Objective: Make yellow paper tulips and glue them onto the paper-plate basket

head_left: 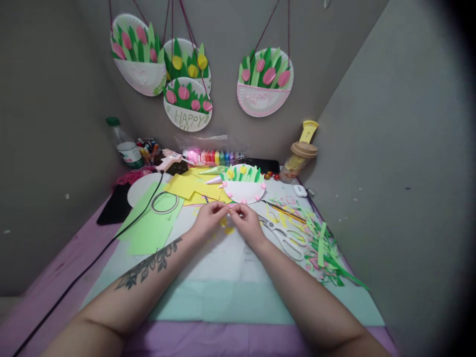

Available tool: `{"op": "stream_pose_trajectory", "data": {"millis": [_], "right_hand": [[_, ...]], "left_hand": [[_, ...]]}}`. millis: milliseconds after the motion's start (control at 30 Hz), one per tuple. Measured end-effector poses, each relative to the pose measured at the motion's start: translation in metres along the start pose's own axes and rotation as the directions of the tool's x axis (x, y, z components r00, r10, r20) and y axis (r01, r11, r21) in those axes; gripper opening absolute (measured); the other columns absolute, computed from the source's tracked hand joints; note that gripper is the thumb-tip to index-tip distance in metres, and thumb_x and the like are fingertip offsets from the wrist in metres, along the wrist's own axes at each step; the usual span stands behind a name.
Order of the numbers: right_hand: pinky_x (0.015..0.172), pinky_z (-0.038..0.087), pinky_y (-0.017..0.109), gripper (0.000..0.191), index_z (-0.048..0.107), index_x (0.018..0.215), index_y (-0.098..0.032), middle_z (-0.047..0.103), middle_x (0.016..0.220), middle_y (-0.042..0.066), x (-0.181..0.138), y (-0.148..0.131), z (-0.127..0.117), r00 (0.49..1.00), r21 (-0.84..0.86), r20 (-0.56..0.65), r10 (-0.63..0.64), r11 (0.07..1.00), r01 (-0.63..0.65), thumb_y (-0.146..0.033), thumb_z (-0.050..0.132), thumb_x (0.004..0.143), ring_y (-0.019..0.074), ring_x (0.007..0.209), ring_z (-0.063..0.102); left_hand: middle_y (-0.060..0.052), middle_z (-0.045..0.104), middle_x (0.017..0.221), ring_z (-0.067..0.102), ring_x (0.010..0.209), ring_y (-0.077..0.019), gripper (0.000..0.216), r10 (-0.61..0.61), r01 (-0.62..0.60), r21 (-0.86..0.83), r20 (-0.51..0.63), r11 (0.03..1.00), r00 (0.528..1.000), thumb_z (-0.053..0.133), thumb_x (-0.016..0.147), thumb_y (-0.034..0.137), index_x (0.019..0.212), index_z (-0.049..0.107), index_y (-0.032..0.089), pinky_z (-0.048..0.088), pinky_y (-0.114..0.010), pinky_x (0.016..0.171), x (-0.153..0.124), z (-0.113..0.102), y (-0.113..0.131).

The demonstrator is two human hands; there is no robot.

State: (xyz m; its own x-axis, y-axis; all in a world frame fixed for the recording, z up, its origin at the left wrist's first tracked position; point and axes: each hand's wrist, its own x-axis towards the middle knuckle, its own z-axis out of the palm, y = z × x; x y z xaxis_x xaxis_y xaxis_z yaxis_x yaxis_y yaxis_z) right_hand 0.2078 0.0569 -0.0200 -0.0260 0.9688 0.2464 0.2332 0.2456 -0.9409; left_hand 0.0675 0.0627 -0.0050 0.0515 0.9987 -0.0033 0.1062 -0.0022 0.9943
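My left hand (213, 214) and my right hand (245, 220) meet fingertip to fingertip over the middle of the table. Both are closed in a pinch, and whatever lies between the fingers is too small to make out. Just below the fingers, small yellow paper pieces (229, 230) rest on the white sheet. Right behind my hands is a paper plate basket (243, 191) with green leaves, yellow paper tulips and pink blobs along its edge. White-handled scissors (286, 237) lie beside my right hand.
Green paper (152, 233), a tape ring (164, 203), yellow sheets (186, 186) and a corded pink glue gun (171, 159) lie left. Pencils (286, 212) and paper scraps (327, 253) spread right. A bottle (126, 146) and lidded cup (297, 161) stand behind. Plate baskets (266, 101) hang above.
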Motion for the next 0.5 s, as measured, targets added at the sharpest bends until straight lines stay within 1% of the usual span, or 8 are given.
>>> {"op": "stream_pose_trajectory", "data": {"millis": [67,133,267,333,400,500], "right_hand": [[0.058,0.041,0.024,0.011,0.054,0.066,-0.019,0.053,0.062,-0.002,0.0009,0.0002,-0.0001,0.999,0.042,-0.002,0.051,0.998,-0.051,-0.028,0.054,0.073,0.0137,0.061,0.049],[0.059,0.041,0.024,0.011,0.054,0.066,-0.019,0.052,0.061,-0.003,0.0018,0.0017,-0.0005,0.997,0.074,-0.003,0.077,0.994,-0.077,-0.028,0.054,0.072,0.0130,0.060,0.047],[0.061,0.041,0.025,0.012,0.055,0.068,-0.019,0.052,0.063,-0.003,0.0033,0.0060,-0.0006,0.997,0.091,-0.039,0.064,0.994,-0.060,-0.029,0.053,0.074,0.0130,0.061,0.047],[0.063,0.041,0.025,0.011,0.056,0.072,-0.019,0.054,0.068,-0.002,0.0033,0.0065,0.0003,0.998,0.092,-0.047,0.042,0.995,-0.038,-0.030,0.055,0.074,0.0135,0.064,0.049],[0.062,0.041,0.025,0.010,0.056,0.072,-0.019,0.055,0.068,-0.002,0.0028,0.0058,0.0020,0.999,0.073,-0.010,0.041,0.997,-0.040,-0.029,0.056,0.073,0.0136,0.064,0.049],[0.056,0.038,0.024,0.011,0.054,0.066,-0.019,0.051,0.061,-0.003,0.0018,0.0047,0.0047,0.994,0.081,0.038,0.106,0.991,-0.109,-0.028,0.056,0.072,0.0127,0.058,0.046]], "left_hand": [[0.000,0.061,0.065,0.052,0.060,-0.0130,0.023,-0.013,0.014,0.016,-0.031,1.000,0.999,0.064,0.070,0.039,0.071,0.063,0.016,0.041,-0.024,0.058,0.0015,-0.0016,0.0000],[0.003,0.057,0.059,0.048,0.054,-0.0112,0.023,-0.026,0.027,0.009,-0.043,1.000,0.999,0.063,0.071,0.039,0.071,0.063,0.016,0.037,-0.023,0.053,0.0037,-0.0039,-0.0004],[0.005,0.052,0.053,0.044,0.048,-0.0101,0.023,-0.048,0.048,-0.010,-0.044,0.999,0.998,0.063,0.071,0.039,0.071,0.063,0.017,0.034,-0.023,0.049,0.0058,-0.0066,-0.0016],[0.004,0.056,0.055,0.047,0.051,-0.0106,0.022,-0.051,0.051,-0.006,-0.028,0.999,0.998,0.064,0.071,0.038,0.070,0.063,0.016,0.035,-0.023,0.051,0.0045,-0.0059,-0.0021],[0.001,0.061,0.063,0.052,0.057,-0.0117,0.020,-0.037,0.037,-0.019,0.023,0.999,0.999,0.064,0.072,0.036,0.070,0.065,0.016,0.038,-0.023,0.056,0.0022,-0.0042,-0.0027],[-0.001,0.065,0.072,0.056,0.065,-0.0131,0.019,-0.003,0.012,-0.081,0.107,0.997,0.994,0.064,0.073,0.035,0.076,0.066,0.016,0.041,-0.024,0.063,-0.0002,-0.0019,-0.0041]]}}
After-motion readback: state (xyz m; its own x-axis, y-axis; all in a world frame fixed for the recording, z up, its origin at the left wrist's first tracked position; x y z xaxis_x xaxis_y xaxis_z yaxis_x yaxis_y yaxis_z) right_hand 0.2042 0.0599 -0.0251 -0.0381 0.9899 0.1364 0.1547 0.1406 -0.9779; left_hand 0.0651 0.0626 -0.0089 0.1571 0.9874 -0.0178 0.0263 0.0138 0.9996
